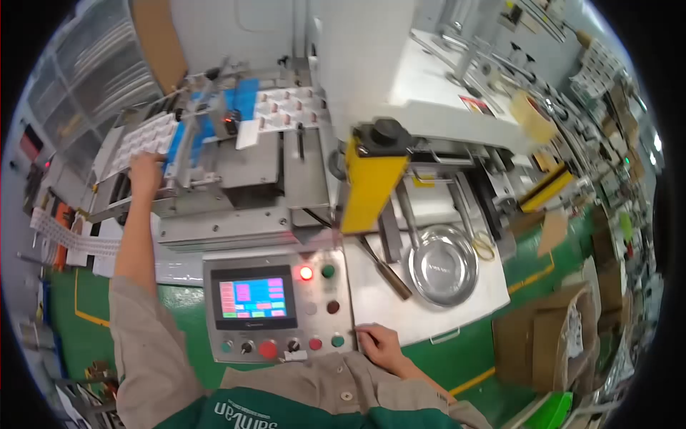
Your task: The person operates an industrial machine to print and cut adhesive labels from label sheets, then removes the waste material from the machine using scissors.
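Note:
My left hand (pixel 146 171) reaches to the near edge of a printed sheet (pixel 146 139) on the machine bed at the upper left. Its fingertips overlap the sheet's edge, and the finger pose is blurred. Beside the control panel (pixel 336 286), at its lower right edge, my right hand (pixel 379 341) rests with the fingers curled in. A touch screen (pixel 251 298) glows on the panel, above a red button (pixel 268 349) and several others. A second printed sheet (pixel 289 109) lies further right on the machine, next to blue strips (pixel 243 99).
A white table (pixel 457 314) on the right bears a metal pan (pixel 441 266), a wooden-handled tool (pixel 386 270) and yellow-handled scissors (pixel 482 245). A yellow machine post (pixel 370 187) stands between the two work areas. Cardboard boxes (pixel 536 336) sit on the green floor at right.

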Available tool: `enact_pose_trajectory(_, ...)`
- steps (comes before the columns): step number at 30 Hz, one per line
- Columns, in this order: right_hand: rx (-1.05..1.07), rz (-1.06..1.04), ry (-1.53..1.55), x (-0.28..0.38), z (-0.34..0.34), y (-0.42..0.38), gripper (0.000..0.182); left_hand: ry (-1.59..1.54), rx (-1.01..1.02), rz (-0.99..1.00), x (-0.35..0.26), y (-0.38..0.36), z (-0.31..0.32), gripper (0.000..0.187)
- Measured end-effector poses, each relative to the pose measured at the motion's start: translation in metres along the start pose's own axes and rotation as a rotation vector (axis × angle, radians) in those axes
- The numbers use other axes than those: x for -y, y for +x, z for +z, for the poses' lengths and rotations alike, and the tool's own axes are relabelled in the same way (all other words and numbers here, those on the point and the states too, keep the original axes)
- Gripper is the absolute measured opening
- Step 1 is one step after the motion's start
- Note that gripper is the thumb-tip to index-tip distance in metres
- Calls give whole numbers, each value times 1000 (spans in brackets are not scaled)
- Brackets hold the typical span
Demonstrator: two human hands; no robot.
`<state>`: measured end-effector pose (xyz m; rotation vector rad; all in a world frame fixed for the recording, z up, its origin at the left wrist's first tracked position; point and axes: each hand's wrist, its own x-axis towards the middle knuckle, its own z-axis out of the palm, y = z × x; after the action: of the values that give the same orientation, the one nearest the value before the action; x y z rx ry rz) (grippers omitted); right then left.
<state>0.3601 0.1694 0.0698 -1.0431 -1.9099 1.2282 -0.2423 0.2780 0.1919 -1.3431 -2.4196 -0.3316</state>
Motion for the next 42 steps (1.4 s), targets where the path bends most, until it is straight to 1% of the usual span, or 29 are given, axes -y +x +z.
enact_pose_trajectory(1,-19,-64,-8,-9,3,-1,15,-1,-98,50,3,-3,2,27)
enact_pose_trajectory(4,-27,-36,5,-14,4,-4,16,-87,-262,37,21,11,22,25)
enact_pose_trajectory(5,-37,-25,-1,-12,4,-7,16,-89,-306,101,12,6,8,25)
enact_pose_trajectory(7,-55,26,34,-6,6,-3,15,-169,-533,100,-5,-5,-6,29)
enact_pose_trajectory(9,-167,-315,-365,19,-5,12,17,-269,-681,171,-12,-13,-22,34)
enact_pose_trajectory(10,-203,-355,-396,32,-13,20,18,-326,-743,205,0,-9,-14,37)
enact_pose_trajectory(11,-244,-393,-434,41,-24,28,20,-360,-808,141,-4,-15,-16,38)
enact_pose_trajectory(12,-349,-475,-448,46,-37,38,26,-540,-760,23,-13,-28,-26,37)
enact_pose_trajectory(13,-436,-506,-525,44,-55,43,27,-622,-787,18,-32,-47,-46,35)
enact_pose_trajectory(14,-553,-441,-639,33,-74,44,26,-586,-819,11,-40,-61,-64,32)
enact_pose_trajectory(16,-827,-291,-620,18,-120,48,23,-628,-821,-66,-64,-94,-103,28)
enact_pose_trajectory(17,-950,-243,-704,-6,-150,51,18,-775,-860,-38,-73,-105,-118,28)
enact_pose_trajectory(18,-934,-115,-793,-29,-182,52,13,-941,-897,-21,-88,-118,-135,27)
enact_pose_trajectory(19,-884,8,-926,-48,-211,54,12,-950,-949,-35,-107,-131,-155,27)
enact_pose_trajectory(20,-840,41,-977,-77,-237,59,14,-1018,-978,-1,-125,-145,-174,27)
enact_pose_trajectory(21,-781,-25,-1017,-86,-256,65,16,-1081,-1005,38,-145,-157,-189,27)
enact_pose_trajectory(23,-633,-139,-1065,-114,-286,79,18,-1235,-1078,306,-189,-179,-204,25)
enact_pose_trajectory(25,-287,224,-1083,-128,-309,92,21,-1364,-922,798,-246,-195,-229,23)
enact_pose_trajectory(26,-125,367,-968,-120,-315,94,32,-1427,-802,835,-280,-201,-238,24)
enact_pose_trajectory(27,-80,242,-992,-140,-323,93,34,-1484,-666,872,-313,-206,-244,26)
enact_pose_trajectory(29,-74,94,-1066,-136,-327,87,36,-1329,-487,826,-372,-202,-257,29)
enact_pose_trajectory(30,-23,186,-1052,-116,-327,87,32,-1334,-382,757,-401,-194,-256,32)
enact_pose_trajectory(31,-23,175,-1043,-115,-331,87,32,-1338,-277,688,-430,-184,-251,35)
enact_pose_trajectory(33,18,163,-1032,-122,-339,84,25,-1296,-211,660,-489,-153,-234,44)
enact_pose_trajectory(35,110,138,-1141,-142,-347,92,28,-1191,-273,677,-546,-127,-212,56)
enact_pose_trajectory(39,237,375,-1020,-129,-364,70,42,-896,-386,684,-627,-108,-186,91)
enact_pose_trajectory(40,260,414,-922,-117,-372,58,47,-794,-472,663,-642,-107,-175,99)
enact_pose_trajectory(41,342,448,-829,-124,-387,49,46,-739,-544,626,-651,-106,-168,92)
enact_pose_trajectory(42,349,490,-609,-128,-401,32,46,-793,-473,546,-657,-103,-160,87)
